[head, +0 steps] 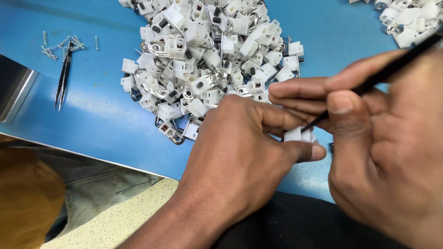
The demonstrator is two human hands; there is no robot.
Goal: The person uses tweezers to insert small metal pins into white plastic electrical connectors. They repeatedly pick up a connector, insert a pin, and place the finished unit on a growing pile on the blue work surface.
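Note:
My left hand (240, 147) pinches a small white plastic part (297, 134) between thumb and fingers, low over the blue table (92, 110). My right hand (387, 138) grips black tweezers (383, 74) like a pen, and their tip touches the top of that part. Just behind both hands lies a big heap of white plastic parts with metal clips (207, 60).
A second pair of black tweezers (63, 76) lies at the left beside several tiny metal springs (60, 45). Another heap of white parts (406, 18) fills the top right corner. A metal edge (18, 92) sits at far left; the table's front edge runs below.

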